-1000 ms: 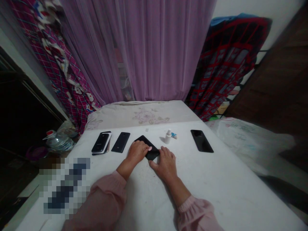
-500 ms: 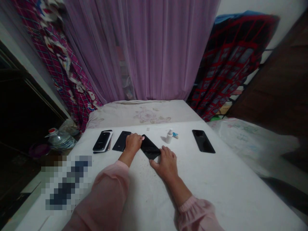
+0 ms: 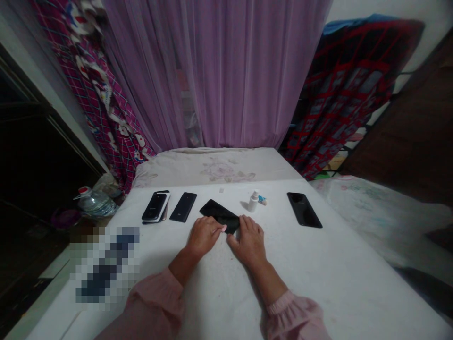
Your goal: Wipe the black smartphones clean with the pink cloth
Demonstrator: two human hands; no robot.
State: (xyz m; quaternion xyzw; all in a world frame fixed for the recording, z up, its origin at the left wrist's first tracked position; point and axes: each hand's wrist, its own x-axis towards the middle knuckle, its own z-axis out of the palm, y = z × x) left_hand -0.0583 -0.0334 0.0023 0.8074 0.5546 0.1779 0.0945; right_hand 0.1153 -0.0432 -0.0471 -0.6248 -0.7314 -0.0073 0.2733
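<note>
A black phone [image 3: 216, 212] lies slantwise on the white table [image 3: 318, 278], straight ahead of me. My left hand [image 3: 204, 234] rests at the phone's near end with its fingers curled together and the fingertips on the glass; whether anything is under them is hidden. My right hand [image 3: 249, 240] lies flat beside it, fingers stretched out, their tips touching the phone's near right corner and the thumb spread toward the left hand.
Left of the slanted phone lie another black phone [image 3: 183, 207] and a stack of phones [image 3: 155, 207]; a further one [image 3: 304, 209] lies to the right. A small white bottle [image 3: 253, 201] and a little tube [image 3: 262, 200] stand behind. A water bottle [image 3: 94, 202] sits off the table's left edge.
My left hand slid from the phone's middle up to its far end, then back to the near end. The right hand stayed at the near corner. My view shifted slightly.
</note>
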